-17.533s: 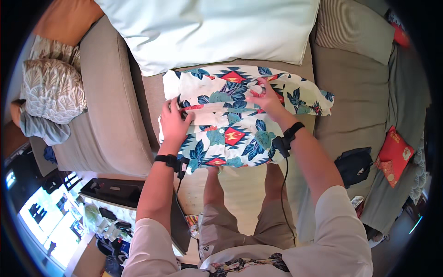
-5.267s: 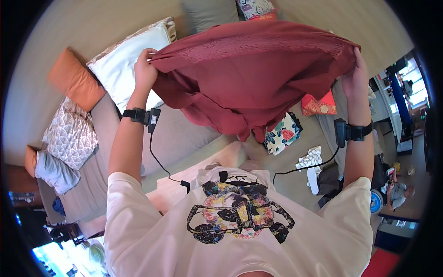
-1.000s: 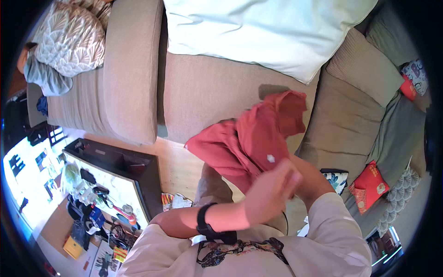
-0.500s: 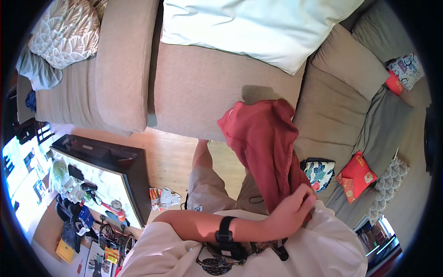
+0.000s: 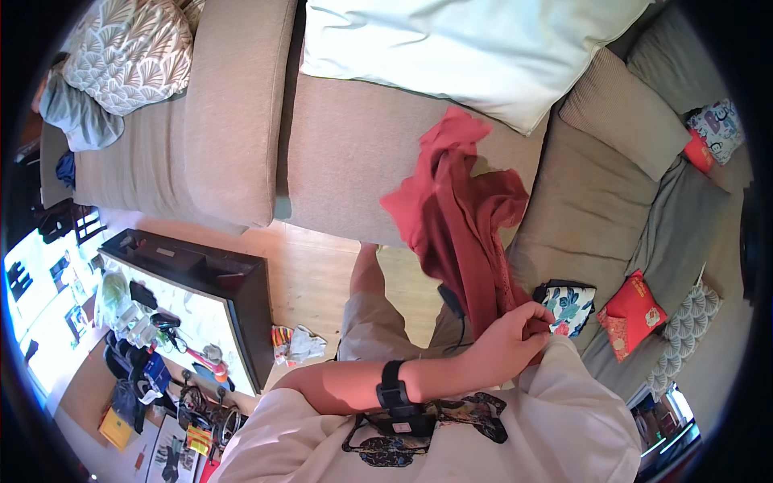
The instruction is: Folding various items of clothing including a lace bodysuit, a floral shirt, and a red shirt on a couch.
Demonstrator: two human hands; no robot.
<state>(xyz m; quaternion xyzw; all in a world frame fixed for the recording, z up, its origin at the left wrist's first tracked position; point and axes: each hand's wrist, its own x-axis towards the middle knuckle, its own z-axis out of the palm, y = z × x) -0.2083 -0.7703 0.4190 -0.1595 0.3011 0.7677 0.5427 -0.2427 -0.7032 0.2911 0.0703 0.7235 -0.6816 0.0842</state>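
My left arm [image 5: 330, 386], with a black strap round the wrist, crosses in front of my white shirt [image 5: 298, 447] toward the right. At the near end of a dark red garment [image 5: 455, 217], my left hand [image 5: 511, 342] is closed, its fingers bent and seemingly pinching the cloth beside my right white sleeve. The garment stretches away from there over the sofa seat, loosely bunched with its far end spread. My right hand is hidden, with red cloth where my right forearm would be. A small black device [image 5: 451, 301] with a cord shows at the garment's left edge.
Ahead stands a beige sofa [image 5: 346, 161] with a large white cushion [image 5: 467, 48]. To the right lie a floral pouch [image 5: 568, 310] and a red cushion [image 5: 634, 312]. A dark-sided table [image 5: 250, 306] loaded with items is at the left; packets [image 5: 298, 344] lie beside it.
The red garment has swung farther over the sofa and its far end has opened out. My left hand stays at its near end, slightly shifted. The black device has come into sight.
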